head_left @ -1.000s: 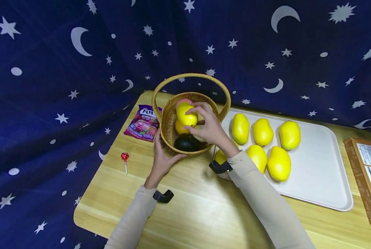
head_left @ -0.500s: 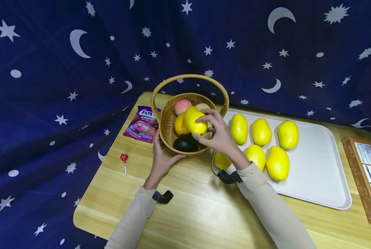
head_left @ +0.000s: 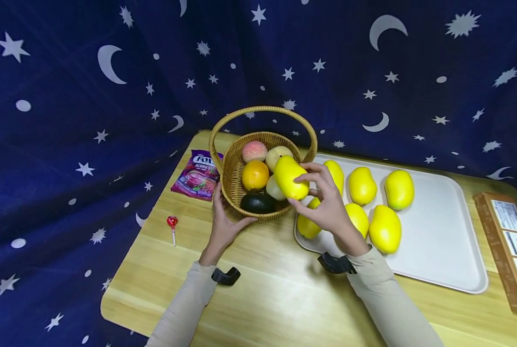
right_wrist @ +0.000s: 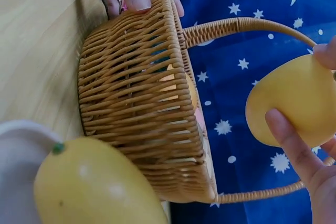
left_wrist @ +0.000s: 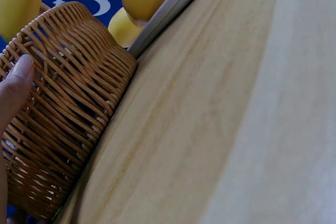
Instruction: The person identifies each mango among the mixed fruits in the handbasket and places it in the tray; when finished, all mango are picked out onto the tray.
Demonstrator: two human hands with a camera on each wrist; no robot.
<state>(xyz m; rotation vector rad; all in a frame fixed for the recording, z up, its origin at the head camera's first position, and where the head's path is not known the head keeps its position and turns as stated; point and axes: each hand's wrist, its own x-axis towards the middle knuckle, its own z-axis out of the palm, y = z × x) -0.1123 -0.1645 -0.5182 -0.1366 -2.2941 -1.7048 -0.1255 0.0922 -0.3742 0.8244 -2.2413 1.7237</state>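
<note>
My right hand (head_left: pixel 328 205) holds a yellow mango (head_left: pixel 290 177) between thumb and fingers, above the right rim of the wicker basket (head_left: pixel 236 179). In the right wrist view, this mango (right_wrist: pixel 294 100) is in the air beside the basket's arched handle. My left hand (head_left: pixel 224 226) grips the basket's near left side, its thumb (left_wrist: pixel 18 82) on the woven wall. Inside the basket lie a pinkish peach (head_left: pixel 254 151), an orange (head_left: pixel 255 175), a dark avocado (head_left: pixel 257 203) and pale round fruits (head_left: pixel 278 156), one partly hidden by the mango.
A white tray (head_left: pixel 441 231) with several yellow mangoes (head_left: pixel 386 229) lies right of the basket. Farther right is a brown box (head_left: pixel 501 241). A purple candy bag (head_left: pixel 196 176) and a red lollipop (head_left: pixel 172 222) lie to the left. A starry blue cloth (head_left: pixel 154 29) hangs behind the table.
My right hand has moved the mango rightward and toward me, from over the basket's middle to its right rim, uncovering the peach, orange and pale fruits. My left hand stays at the basket.
</note>
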